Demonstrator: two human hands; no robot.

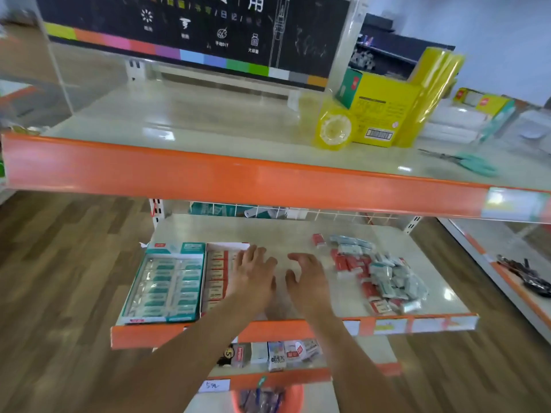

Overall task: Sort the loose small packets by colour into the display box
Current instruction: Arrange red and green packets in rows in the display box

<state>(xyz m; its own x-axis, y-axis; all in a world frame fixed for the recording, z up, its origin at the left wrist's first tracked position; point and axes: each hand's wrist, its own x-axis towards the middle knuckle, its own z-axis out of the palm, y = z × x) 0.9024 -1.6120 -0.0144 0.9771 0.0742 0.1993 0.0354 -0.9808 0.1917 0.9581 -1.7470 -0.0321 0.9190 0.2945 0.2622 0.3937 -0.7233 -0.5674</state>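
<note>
**Both hands empty over the middle shelf, packets still heaped at the right**

The left hand (253, 272) and right hand (307, 278) hover side by side above the bare centre of the middle shelf (268, 231), fingers spread and relaxed, holding nothing. The left hand's fingertips reach over the right edge of the display box (176, 281), which sits at the left end of that shelf. The box has two sections: a teal one filled with rows of teal-labelled packets, and beside it a red-and-white one holding a column of red-labelled packets. The print on them is too blurred to read.

The loose packets (378, 272) lie in a mixed red and grey-blue heap at the right end of the same shelf, well apart from the box, with one red packet (318, 239) off on its own behind the heap.

On the top shelf (208, 120) stand a yellow carton (384, 114) with a barcode, a roll of yellow tape (334, 131) and teal scissors (474, 165). A black sign (193, 22) behind carries Chinese characters and "DIY". A handwritten tag (215, 385) below reads roughly "5元".
</note>
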